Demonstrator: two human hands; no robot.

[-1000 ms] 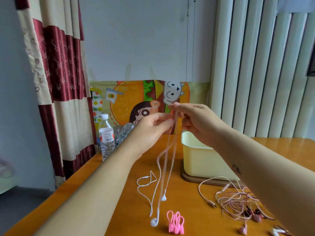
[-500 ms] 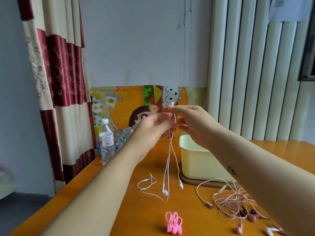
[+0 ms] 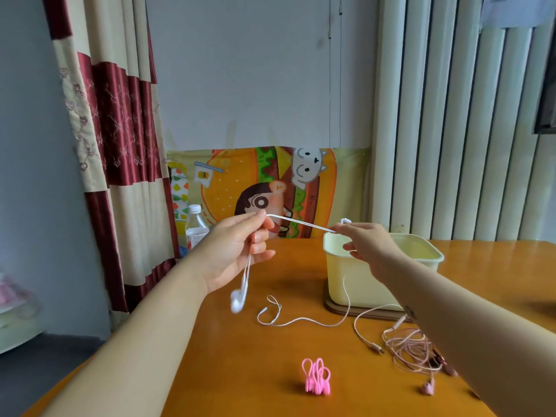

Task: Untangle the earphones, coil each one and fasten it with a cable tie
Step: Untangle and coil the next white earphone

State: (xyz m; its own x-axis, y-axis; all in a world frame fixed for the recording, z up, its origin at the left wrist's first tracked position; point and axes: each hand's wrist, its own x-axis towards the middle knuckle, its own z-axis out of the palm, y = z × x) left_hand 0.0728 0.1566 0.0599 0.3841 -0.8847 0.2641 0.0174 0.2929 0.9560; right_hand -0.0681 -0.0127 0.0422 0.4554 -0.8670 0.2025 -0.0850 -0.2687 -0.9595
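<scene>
Left grip [image 3: 240, 251]: raised in mid-air, palm turned inward, thumb and forefinger pinching white earphone cable [image 3: 301, 223]; other fingers loosely curled.
Right grip [image 3: 368, 245]: level with left, apart from it, back toward camera, fingertips pinching same cable.
Forearms: both bare, extended forward from lower corners.

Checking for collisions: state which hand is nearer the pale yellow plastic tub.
Right. The right hand overlaps the left rim of the pale yellow plastic tub; the left hand is off to its left.
</scene>
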